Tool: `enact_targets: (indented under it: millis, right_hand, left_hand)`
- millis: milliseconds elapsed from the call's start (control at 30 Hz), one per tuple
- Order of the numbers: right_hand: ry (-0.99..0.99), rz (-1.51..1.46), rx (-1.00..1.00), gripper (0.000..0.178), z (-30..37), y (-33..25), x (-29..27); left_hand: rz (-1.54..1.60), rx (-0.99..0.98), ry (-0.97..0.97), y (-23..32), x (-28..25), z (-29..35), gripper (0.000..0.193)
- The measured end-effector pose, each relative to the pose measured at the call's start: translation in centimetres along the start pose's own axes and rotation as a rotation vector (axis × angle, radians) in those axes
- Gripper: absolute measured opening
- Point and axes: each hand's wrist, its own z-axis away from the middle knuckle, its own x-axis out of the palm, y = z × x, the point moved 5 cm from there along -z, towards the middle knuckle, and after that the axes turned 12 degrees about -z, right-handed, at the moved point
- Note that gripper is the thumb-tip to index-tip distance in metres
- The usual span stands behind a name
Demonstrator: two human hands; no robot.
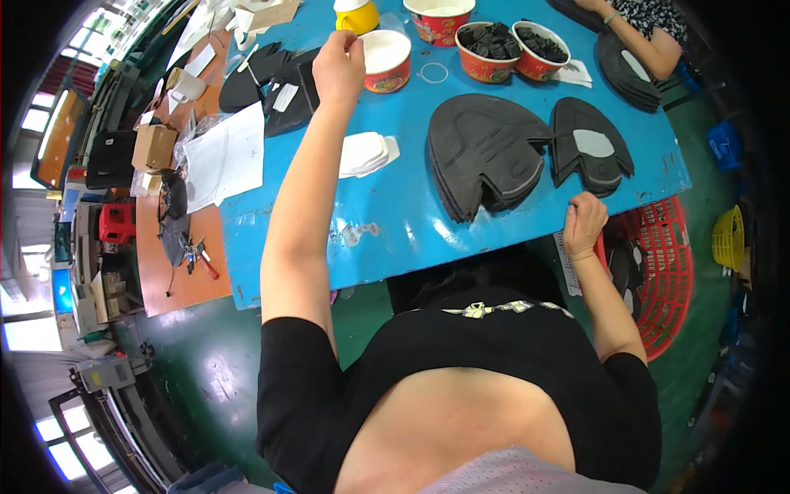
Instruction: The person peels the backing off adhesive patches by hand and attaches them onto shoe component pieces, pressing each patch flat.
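My left hand [339, 70] is stretched far across the blue table, at the left rim of a red paper tub [385, 61] with white contents. Its fingers are bent together, and whatever they may hold is hidden. At the table's near edge is my right hand [585, 224], curled closed just below a stack of black shaped pads [576, 123] with a pale grey oval on top. Nothing shows clearly in its fingers. Left of that stack lies a larger pile of black notched pads [485, 148]. White oval patches [364, 155] lie stacked near my left forearm.
Two red tubs [487, 51] of small black pieces and a yellow container [355, 15] stand at the back. Another person's arm [638, 41] rests far right near more black pads [627, 74]. A red basket [668, 272] stands below the right edge. Papers [226, 160] lie left.
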Motion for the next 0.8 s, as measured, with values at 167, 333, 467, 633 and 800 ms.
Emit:
enact_targets:
  millis: [167, 333, 467, 633, 800]
  right_hand:
    - [0.012, -0.027, 0.006, 0.018, -0.1, 0.0, 0.0]
    - [0.042, -0.019, -0.007, 0.020, 0.1, 0.1, -0.2]
    - [0.052, -0.008, -0.042, 0.022, 0.6, 0.5, 0.0]
    - [0.110, -0.060, -0.083, 0.019, 1.0, 0.4, -0.3]
    - [0.146, -0.135, -0.140, 0.016, 0.2, -0.4, -0.4]
  left_hand:
    - [-0.601, 0.012, -0.456, -1.4, 5.2, -2.0, 0.029]
    - [-0.432, 0.075, -0.267, -1.7, 2.6, -1.9, 0.030]
    - [-0.087, 0.254, -0.009, 8.9, -3.7, 0.8, 0.021]
    - [0.297, 1.265, -0.952, 34.0, -15.0, 13.7, 0.030]
    - [1.015, 0.746, -0.693, 37.1, -18.8, 19.1, 0.030]
